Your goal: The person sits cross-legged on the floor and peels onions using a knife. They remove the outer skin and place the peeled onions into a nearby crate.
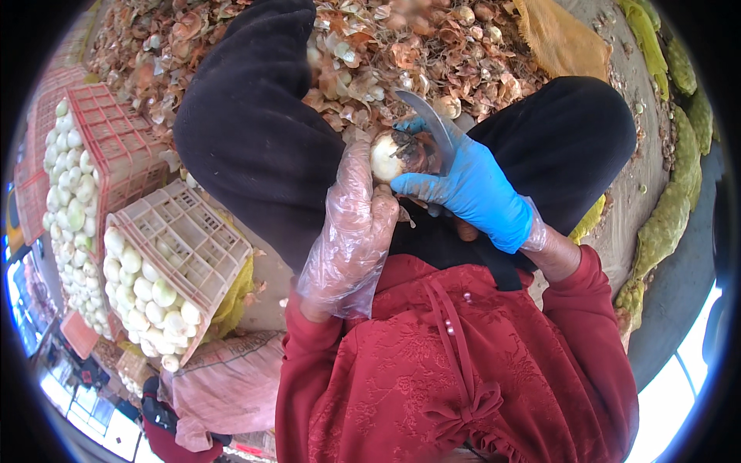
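Note:
A partly peeled onion (386, 159) sits between my two hands, with pale flesh bare on its left side and dark, dirty skin around the top and right. My left hand (362, 202), in a clear plastic glove, grips the onion from the left and below. A blue glove covers my right hand (472, 179), whose thumb presses on the onion's lower right. That same hand holds a knife with a curved blade (431, 118), pointing up and left above the onion; the handle is hidden in the palm. Loose skin hangs under my left fingertips.
A heap of onion skins (370, 69), with several onions in it, lies beyond my legs. At left stand a white plastic crate (179, 231) and a red crate (116, 133) of peeled onions. An orange mesh sack (564, 37) lies upper right; filled yellow-green mesh sacks (666, 214) line the right side.

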Demonstrator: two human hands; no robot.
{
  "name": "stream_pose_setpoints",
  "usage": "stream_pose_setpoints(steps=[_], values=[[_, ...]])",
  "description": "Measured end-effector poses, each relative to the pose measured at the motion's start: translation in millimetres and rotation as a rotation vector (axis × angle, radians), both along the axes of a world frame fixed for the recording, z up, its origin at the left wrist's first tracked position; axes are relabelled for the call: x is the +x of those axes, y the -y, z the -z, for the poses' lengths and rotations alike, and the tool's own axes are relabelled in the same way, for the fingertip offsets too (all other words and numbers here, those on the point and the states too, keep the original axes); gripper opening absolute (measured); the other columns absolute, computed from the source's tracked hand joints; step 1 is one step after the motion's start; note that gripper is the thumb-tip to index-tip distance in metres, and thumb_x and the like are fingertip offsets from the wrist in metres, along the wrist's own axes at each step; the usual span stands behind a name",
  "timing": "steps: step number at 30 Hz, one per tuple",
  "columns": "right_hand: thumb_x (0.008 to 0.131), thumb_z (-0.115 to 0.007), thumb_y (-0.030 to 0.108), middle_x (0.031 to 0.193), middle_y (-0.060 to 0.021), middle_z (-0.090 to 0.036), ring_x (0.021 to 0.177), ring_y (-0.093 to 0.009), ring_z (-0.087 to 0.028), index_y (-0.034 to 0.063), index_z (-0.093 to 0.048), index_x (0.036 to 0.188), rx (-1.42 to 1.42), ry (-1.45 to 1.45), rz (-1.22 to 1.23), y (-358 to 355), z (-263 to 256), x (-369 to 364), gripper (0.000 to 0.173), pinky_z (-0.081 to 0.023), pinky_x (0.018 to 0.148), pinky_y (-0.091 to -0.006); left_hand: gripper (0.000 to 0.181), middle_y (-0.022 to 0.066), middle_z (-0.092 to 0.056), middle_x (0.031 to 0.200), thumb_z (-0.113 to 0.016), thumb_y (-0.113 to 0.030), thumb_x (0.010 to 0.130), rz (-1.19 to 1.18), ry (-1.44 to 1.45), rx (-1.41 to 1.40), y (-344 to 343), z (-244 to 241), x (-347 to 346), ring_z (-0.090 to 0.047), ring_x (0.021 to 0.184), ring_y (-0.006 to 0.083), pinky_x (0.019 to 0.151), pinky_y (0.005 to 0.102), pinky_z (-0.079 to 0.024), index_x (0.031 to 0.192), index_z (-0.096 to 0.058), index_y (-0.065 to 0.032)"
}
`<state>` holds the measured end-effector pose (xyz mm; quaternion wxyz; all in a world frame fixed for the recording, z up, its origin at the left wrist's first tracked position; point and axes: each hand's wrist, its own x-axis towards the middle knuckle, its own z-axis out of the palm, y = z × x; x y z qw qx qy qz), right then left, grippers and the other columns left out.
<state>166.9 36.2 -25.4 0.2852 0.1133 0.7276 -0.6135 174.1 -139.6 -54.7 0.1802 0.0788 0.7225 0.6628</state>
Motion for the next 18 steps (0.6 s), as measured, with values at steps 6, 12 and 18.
stream_pose_setpoints(steps=[6,12,18], values=[[0.078,-0.078,0.028,0.121,-0.0124,-0.055,0.075,-0.009,-0.056,0.0170,-0.028,0.151,0.023,-0.062,0.084,10,13,12,0.089,-0.049,0.061,-0.0211,0.058,0.0143,-0.062,0.113,-0.038,0.006,0.085,-0.023,-0.010,-0.103,-2,10,12,-0.059,0.072,0.0099,0.059,0.0227,-0.050,0.143,-0.033,-0.0002],[0.086,-0.069,0.018,0.091,-0.0048,-0.060,0.052,-0.005,-0.051,0.0128,-0.024,0.151,-0.282,0.095,0.207,7,0,8,0.079,-0.045,0.047,-0.0193,0.045,0.0166,-0.059,0.117,-0.035,0.004,0.092,-0.095,0.119,0.070,4,7,9,-0.060,0.071,0.0112,0.060,0.0231,-0.052,0.136,-0.040,0.0021],[0.088,-0.068,0.018,0.102,-0.0033,-0.058,0.056,-0.004,-0.053,0.0189,-0.014,0.153,-0.480,0.188,0.220,-7,4,1,0.085,-0.043,0.047,-0.0168,0.031,0.0143,-0.058,0.111,-0.048,-0.004,0.097,-0.137,-0.054,0.064,0,-2,4,-0.059,0.077,0.0110,0.066,0.0225,-0.050,0.127,-0.044,0.0037]])
